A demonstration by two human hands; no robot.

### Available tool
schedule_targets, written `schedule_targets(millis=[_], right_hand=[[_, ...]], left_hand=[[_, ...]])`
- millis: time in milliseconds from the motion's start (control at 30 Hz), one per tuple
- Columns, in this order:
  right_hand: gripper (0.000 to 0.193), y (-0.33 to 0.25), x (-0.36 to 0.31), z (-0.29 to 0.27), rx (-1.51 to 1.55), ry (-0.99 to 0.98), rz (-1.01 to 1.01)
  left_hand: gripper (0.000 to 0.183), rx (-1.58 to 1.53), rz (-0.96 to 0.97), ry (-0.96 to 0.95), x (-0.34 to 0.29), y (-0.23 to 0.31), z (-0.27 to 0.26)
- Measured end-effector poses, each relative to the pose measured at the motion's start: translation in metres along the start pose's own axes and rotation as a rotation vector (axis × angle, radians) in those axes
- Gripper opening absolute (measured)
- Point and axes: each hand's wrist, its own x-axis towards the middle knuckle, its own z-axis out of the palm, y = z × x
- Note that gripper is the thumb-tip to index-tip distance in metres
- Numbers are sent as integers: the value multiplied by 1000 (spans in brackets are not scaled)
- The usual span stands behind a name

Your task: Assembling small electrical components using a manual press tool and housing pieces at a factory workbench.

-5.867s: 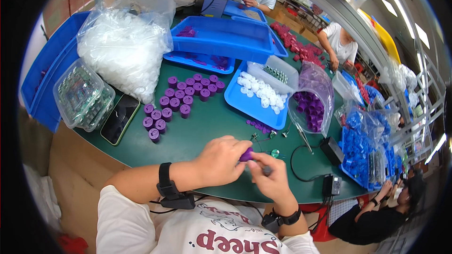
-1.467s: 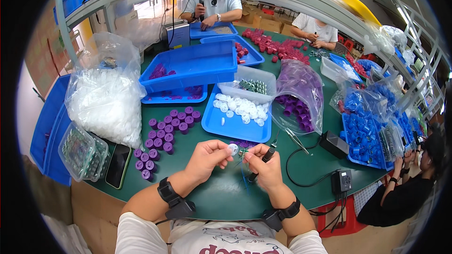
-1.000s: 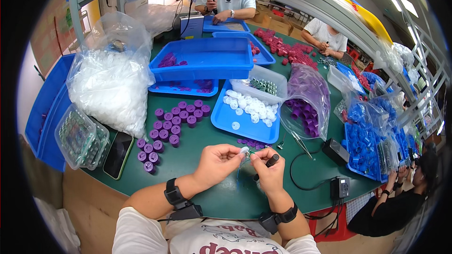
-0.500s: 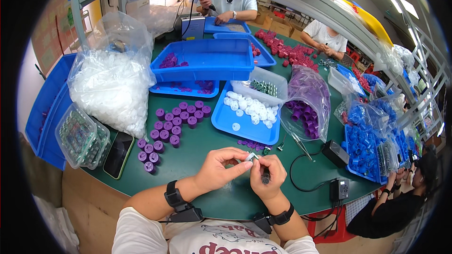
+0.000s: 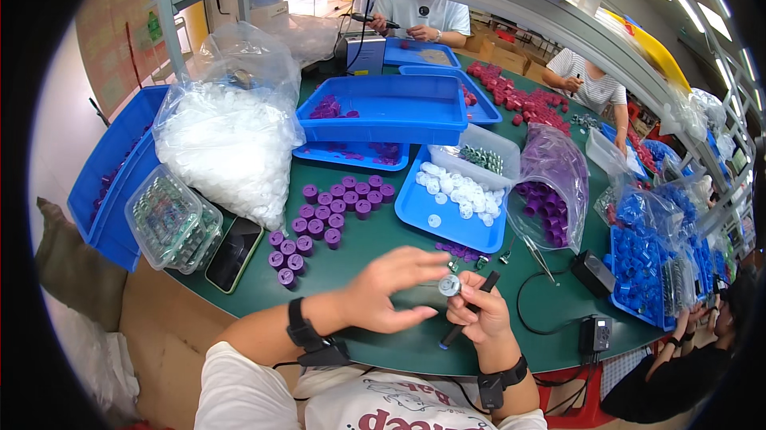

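Note:
My right hand [image 5: 487,320] pinches a small round translucent cap [image 5: 448,285] between thumb and fingertips. A dark pen-shaped tool [image 5: 490,280] lies slantwise through the same hand. Just left of the cap is my left hand [image 5: 383,290], its fingers stretched out and apart, holding nothing. Beyond the hands, small flat purple pieces [image 5: 456,251] and a few small green-and-metal parts [image 5: 505,256] lie on the green table [image 5: 367,258]. Several purple round caps [image 5: 322,213] stand grouped to the left. A blue tray [image 5: 407,211] farther off holds white round caps [image 5: 471,195].
Metal tweezers [image 5: 539,261] lie at the right, near a purple bag [image 5: 558,175] of cylinders and a black adapter [image 5: 593,273]. Leftward are a phone [image 5: 234,254], clear boxes [image 5: 167,211] and a bulging bag [image 5: 223,151] of white parts. Other people work around the table.
My left hand has let go of the cap and opened, moving away to the left. My right hand has turned, showing the cap's round face and the tool's length. The view has shifted left.

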Motion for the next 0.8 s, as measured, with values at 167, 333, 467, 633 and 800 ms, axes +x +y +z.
schedule_targets(millis=[167,333,467,633,800], right_hand=[[7,-4,-5,-11,-49,2,-96],[8,-1,-2,-6,-23,12,-93],[8,-3,-5,-9,-56,32,-97],[7,1,-2,-10,-105,38,-90],[8,4,-1,-11,-126,26,-110]], left_hand=[[28,780,-284,-246,-12,-24,-75],[30,913,-300,-449,-30,-51,-97],[27,819,-305,-388,-35,-56,-80],[25,521,-498,-319,-34,-52,-53],[34,428,-441,-263,-26,-46,-39]])
